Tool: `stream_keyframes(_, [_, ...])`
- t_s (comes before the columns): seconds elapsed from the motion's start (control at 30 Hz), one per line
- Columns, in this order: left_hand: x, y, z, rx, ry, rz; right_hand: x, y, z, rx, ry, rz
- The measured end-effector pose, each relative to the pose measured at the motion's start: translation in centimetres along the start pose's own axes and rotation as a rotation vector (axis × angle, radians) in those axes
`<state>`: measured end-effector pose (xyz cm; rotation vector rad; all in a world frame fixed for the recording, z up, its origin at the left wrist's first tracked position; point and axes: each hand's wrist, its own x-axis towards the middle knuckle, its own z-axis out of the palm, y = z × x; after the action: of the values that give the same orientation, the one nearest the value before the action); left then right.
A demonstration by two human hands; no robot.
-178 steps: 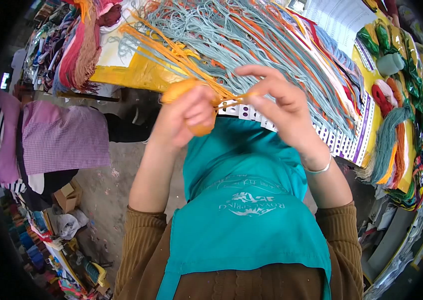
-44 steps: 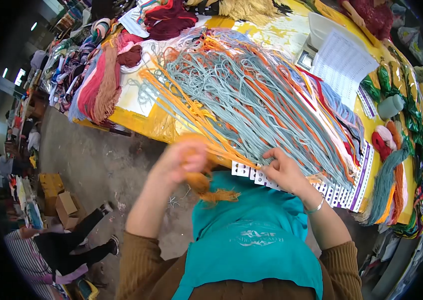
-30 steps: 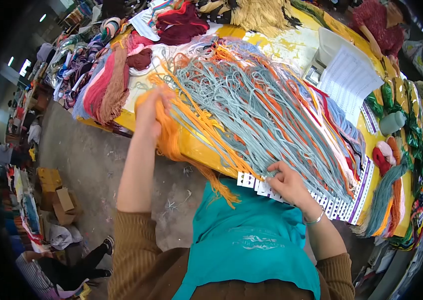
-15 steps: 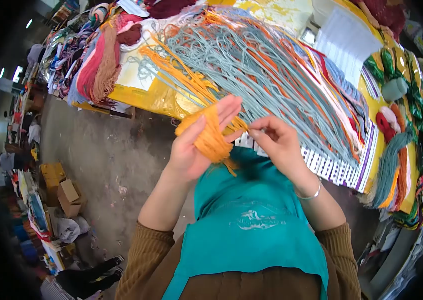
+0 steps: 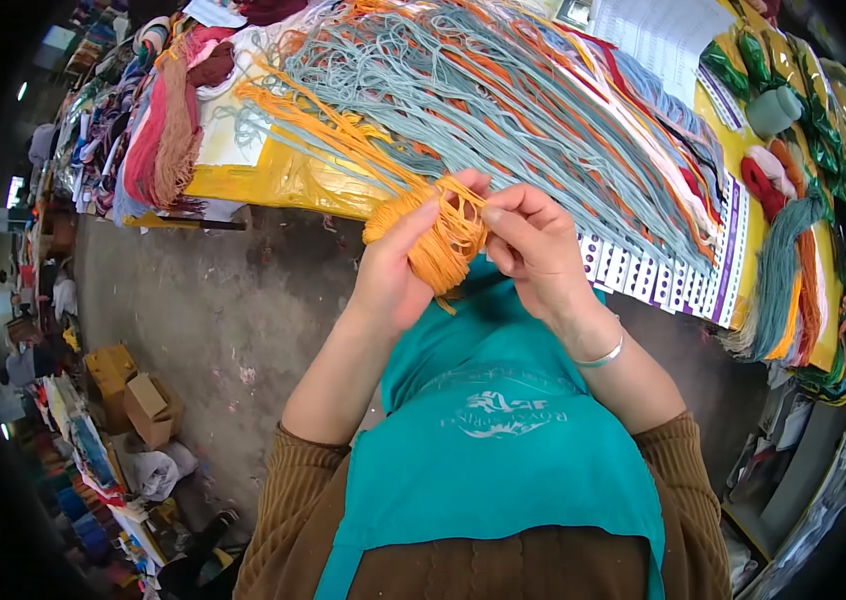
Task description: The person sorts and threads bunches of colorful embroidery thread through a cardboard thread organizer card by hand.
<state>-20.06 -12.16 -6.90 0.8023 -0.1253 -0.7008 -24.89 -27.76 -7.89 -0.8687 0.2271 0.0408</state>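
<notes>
A bundle of yellow-orange embroidery thread (image 5: 433, 258) is wound about my left hand (image 5: 395, 272), whose fingers curl around it. Loose loops stand out on the bundle's right side. There my right hand (image 5: 545, 240) pinches some of the thread between thumb and forefinger, with its other fingers bent. More orange strands (image 5: 343, 130) run from the bundle up to the table edge. Long grey-blue threads (image 5: 443, 100) lie spread over the table behind, mixed with orange ones. Punched thread cards (image 5: 643, 278) line the threads' near ends.
The yellow-covered table (image 5: 293, 183) curves ahead of me. Pink and brown hanks (image 5: 175, 130) hang at its left. A paper sheet (image 5: 658, 40), a grey-green spool (image 5: 775, 110) and green packets (image 5: 763, 60) lie right. Cardboard boxes (image 5: 151, 408) stand on the floor at left.
My left fingers have gone from stretched out to curled around the thread bundle. My right hand has come in closer, now pinching at loosened loops. The view has shifted slightly.
</notes>
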Motion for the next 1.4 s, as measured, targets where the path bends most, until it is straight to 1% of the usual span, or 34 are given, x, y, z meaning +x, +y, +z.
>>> stream_keyframes(0.07, [0.0, -0.3, 0.1, 0.066, 0.099, 0.017, -0.1, 0.1, -0.1, -0.143, 0.035, -0.079])
stream_keyframes(0.17, [0.2, -0.7, 1.0, 0.078, 0.191, 0.048, -0.1, 0.4, -0.3, -0.239, 0.060, -0.155])
stream_keyframes(0.27, [0.6, -1.2, 0.4, 0.150, 0.178, 0.063, 0.0, 0.5, -0.5, -0.254, 0.059, -0.168])
stream_keyframes(0.37, [0.8, -1.2, 0.6, 0.162, 0.186, 0.073, 0.0, 0.4, -0.8, -0.106, 0.077, -0.055])
stream_keyframes(0.47, [0.8, -0.8, 1.6, 0.061, 0.242, 0.026, 0.3, 0.0, -1.1, 0.246, 0.056, 0.020])
stream_keyframes(0.57, [1.1, -1.2, -0.3, -0.046, 0.073, -0.020, 0.1, 0.0, -1.3, 0.283, 0.032, 0.055])
stream_keyframes(0.67, [1.0, -0.7, 0.8, 0.024, 0.145, -0.017, 0.1, 0.6, -1.4, 0.135, 0.020, -0.017])
stream_keyframes(0.77, [1.0, -1.1, 0.5, 0.056, 0.154, -0.028, 0.0, 0.9, -1.1, -0.008, 0.050, -0.056])
stream_keyframes(0.87, [1.1, -1.1, 1.0, 0.118, 0.182, -0.008, 0.1, 1.3, -1.1, -0.024, 0.057, -0.062])
stream_keyframes(1.4, [1.2, -1.3, 0.9, 0.163, 0.194, 0.015, 0.2, 1.7, -1.2, -0.016, 0.075, -0.061])
